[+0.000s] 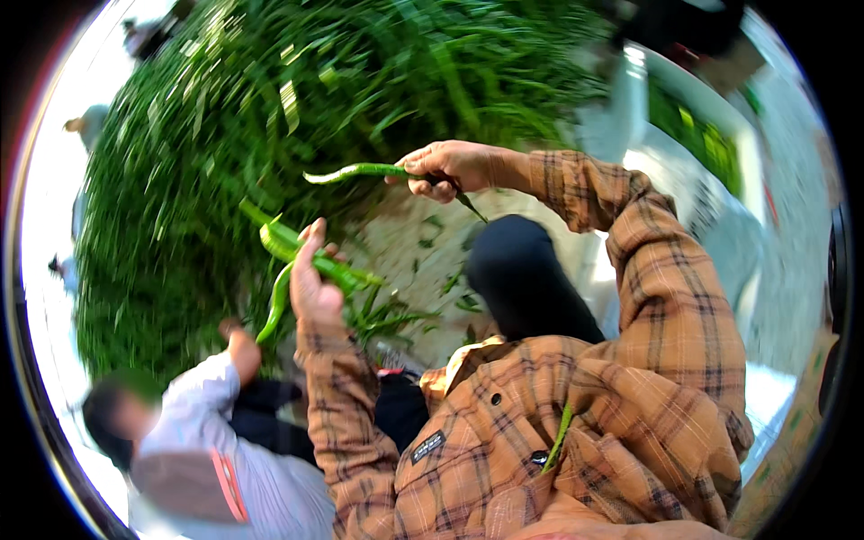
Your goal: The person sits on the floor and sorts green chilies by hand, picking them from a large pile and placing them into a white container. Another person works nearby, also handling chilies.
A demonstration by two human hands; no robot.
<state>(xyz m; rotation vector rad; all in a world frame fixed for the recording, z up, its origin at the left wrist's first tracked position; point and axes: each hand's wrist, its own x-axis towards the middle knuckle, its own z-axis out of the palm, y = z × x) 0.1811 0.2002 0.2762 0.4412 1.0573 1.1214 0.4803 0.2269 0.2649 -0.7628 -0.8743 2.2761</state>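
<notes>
My left hand (pixel 313 283) grips several long green chili peppers (pixel 281 236), which stick out past its fingers to the upper left and lower left. Higher up and to the right, my right hand (pixel 443 169) has its fingers closed round one slender, curved green pepper (pixel 351 171), its pale tip pointing left; a darker thin piece hangs below that hand. Behind both hands rises a large heap of long green produce (pixel 180 180), partly blurred. Loose green bits lie on the pale ground (pixel 396 243) under my hands.
My dark-clad knee (pixel 513 270) is below my right hand. At right stand a white container (pixel 747 153) holding green produce and a pale sack (pixel 684 216). A co-worker in a light shirt (pixel 198 414) sits close at lower left; small figures show at the far left edge.
</notes>
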